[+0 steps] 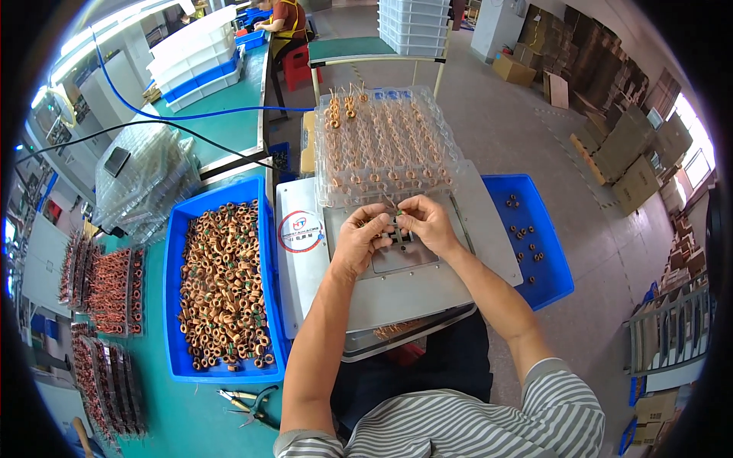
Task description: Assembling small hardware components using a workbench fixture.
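Observation:
My left hand (365, 238) and my right hand (427, 224) meet above the middle of a grey metal machine plate (481, 267). Thumbs and fingertips of both are closed in a pinch around a small ring coil (395, 211), mostly covered by the fingers; a bit of green and a thin wire end show. Beneath them lies a dark opening with small metal fittings (400, 237). Just beyond my hands, a stack of clear plastic trays (450, 172) holds rows of copper-coloured coils with wire ends, a few standing on top at the far left corner.
Left of the machine stands a blue bin (174, 305) full of ring coils; right, a blue tray (561, 282) with several. Pliers (248, 404) lie on the green table (172, 412) beside racks of red-wired coils (114, 290). Behind are stacked white crates (414, 27) and a seated person (286, 23).

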